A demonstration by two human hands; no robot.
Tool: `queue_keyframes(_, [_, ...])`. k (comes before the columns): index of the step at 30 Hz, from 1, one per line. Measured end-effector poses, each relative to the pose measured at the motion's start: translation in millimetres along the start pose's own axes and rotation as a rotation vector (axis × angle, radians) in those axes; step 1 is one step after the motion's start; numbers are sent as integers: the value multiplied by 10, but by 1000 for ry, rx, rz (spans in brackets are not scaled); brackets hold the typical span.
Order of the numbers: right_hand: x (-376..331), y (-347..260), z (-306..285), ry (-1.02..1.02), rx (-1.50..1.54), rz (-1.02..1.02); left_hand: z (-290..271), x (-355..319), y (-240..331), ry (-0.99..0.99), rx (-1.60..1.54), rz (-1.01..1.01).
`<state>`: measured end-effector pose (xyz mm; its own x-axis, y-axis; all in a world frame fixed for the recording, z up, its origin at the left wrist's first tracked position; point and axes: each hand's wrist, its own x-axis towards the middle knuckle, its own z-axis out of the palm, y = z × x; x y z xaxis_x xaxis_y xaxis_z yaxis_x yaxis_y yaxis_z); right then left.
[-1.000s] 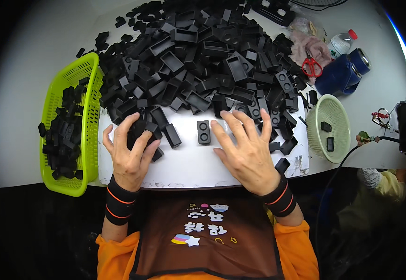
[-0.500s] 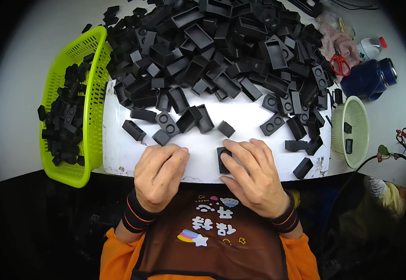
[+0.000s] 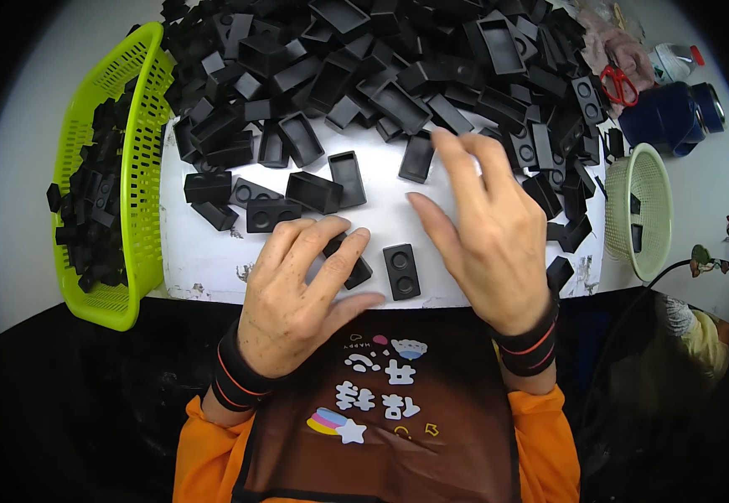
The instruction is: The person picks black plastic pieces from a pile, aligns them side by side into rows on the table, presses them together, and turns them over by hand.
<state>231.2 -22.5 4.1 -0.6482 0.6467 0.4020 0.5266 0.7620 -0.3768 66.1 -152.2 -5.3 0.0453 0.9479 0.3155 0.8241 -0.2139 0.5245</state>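
At nine o'clock from a ringed block (image 3: 400, 272), a second block (image 3: 359, 274) is partly covered by the left hand (image 3: 293, 293), grip unclear; at three, the right hand (image 3: 498, 239) is splayed, unclenched.

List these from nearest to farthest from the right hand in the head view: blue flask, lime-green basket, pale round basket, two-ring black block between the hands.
From the right hand:
1. Two-ring black block, just left, on the white board.
2. Pale round basket, to the right.
3. Blue flask, upper right.
4. Lime-green basket, far left.
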Motion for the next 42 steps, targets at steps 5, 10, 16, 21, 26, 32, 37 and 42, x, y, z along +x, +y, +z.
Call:
queue_keyframes(5, [-11, 135, 103, 48, -39, -108, 91, -24, 25, -20, -185, -21])
queue_keyframes(10, [-478, 56, -391, -181, 611, 150, 92, -88, 9, -8, -197, -59])
queue_keyframes(16, [-610, 197, -459, -342, 704, 379, -40, 37, -203, 260, 152, -14])
queue_keyframes(21, [-449, 53, -50, -120, 326, 187, -5, 249, -210, 139, 362, -11])
queue_keyframes(26, [-477, 49, -132, 1, 321, 122, -125, 52, -314, 412, 219, 116])
queue_keyframes(32, [-353, 308, -143, -55, -446, -38, 43, -501, 2, 361, 2, -38])
queue_keyframes(37, [-382, 334, -248, 68, -318, -56, 138, -578, 132, 239, 87, -55])
queue_keyframes(42, [-615, 106, -317, -14, -29, 118, 141, -533, 74, 162, 143, -50])
